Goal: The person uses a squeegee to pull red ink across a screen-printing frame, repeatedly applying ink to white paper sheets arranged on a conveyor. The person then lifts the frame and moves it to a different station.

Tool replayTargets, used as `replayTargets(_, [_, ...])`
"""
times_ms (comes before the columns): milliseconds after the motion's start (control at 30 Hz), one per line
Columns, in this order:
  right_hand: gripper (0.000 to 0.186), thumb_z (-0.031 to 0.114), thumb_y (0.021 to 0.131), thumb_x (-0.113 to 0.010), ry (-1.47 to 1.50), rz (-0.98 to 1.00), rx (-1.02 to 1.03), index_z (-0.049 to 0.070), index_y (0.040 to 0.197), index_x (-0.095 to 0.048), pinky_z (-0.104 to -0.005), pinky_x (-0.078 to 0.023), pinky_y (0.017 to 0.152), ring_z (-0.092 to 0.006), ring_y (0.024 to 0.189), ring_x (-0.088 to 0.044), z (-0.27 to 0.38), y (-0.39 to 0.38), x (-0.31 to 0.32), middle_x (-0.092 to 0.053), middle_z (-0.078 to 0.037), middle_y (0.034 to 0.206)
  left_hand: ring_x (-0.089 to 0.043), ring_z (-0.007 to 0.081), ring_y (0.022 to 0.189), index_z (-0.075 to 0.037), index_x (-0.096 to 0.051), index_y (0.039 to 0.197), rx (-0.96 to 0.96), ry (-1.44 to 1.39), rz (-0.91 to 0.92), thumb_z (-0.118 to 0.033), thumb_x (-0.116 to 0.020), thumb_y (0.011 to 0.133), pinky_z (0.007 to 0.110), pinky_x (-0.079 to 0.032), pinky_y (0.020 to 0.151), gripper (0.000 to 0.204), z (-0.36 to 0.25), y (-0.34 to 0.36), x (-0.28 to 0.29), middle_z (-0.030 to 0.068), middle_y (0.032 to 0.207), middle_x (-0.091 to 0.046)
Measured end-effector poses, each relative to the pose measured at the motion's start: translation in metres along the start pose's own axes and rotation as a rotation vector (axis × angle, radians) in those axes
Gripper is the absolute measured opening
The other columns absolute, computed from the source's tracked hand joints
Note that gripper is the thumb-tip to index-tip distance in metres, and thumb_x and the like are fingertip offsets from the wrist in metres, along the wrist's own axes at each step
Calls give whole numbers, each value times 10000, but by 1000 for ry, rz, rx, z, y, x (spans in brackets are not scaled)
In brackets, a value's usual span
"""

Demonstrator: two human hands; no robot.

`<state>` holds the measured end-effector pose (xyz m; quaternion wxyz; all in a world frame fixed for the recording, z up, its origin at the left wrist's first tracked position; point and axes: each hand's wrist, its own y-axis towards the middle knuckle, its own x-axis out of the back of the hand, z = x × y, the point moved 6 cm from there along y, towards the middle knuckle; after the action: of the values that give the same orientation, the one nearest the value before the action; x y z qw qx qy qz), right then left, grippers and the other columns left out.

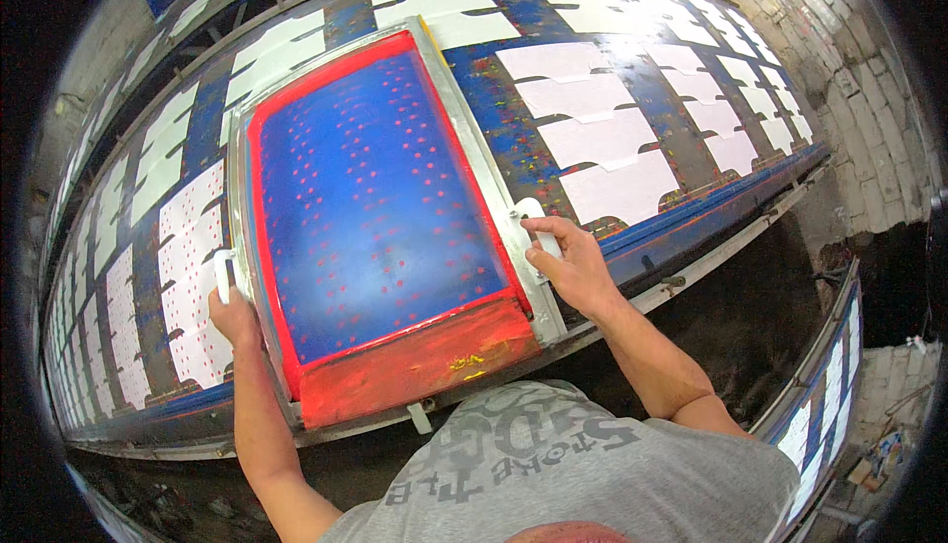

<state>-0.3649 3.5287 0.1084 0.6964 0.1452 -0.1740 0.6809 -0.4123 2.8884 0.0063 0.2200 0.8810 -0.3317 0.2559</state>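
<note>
A screen-printing frame lies on the long table, with a blue mesh dotted in red, red borders and a paint-smeared red strip at its near end. My left hand grips the white handle on the frame's left side. My right hand is closed around the other white handle on the right side, index finger over it. White cut pieces lie in rows on the table around the frame; those just left of it carry red dots.
The long blue-and-dark table has a metal rail along its near edge. Another table with white pieces stands at lower right, and part of another shows at upper left. A block wall is at the right, with small clutter below.
</note>
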Motion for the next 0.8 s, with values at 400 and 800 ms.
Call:
replayTargets(400, [380,144,919,-791,-79,-88,21,68,1290,-761,-414,-529,1056,-320,1159,-692,-33,33,135,-713,-213,1234,-659,166,809,32,-732,1175,13,-151,19,-47,-727,992,365,-534,745,199,-122,-51,-49,80,967,-734])
replayTargets(800, [379,162,916,-752,-80,-173,-106,10,1262,-776,-403,-501,1104,-324,1236,-697,-167,69,329,-758,-225,1258,-651,129,813,15,-724,1152,-75,-370,3,-19,-721,955,314,-521,700,200,-259,-207,-196,35,946,-703])
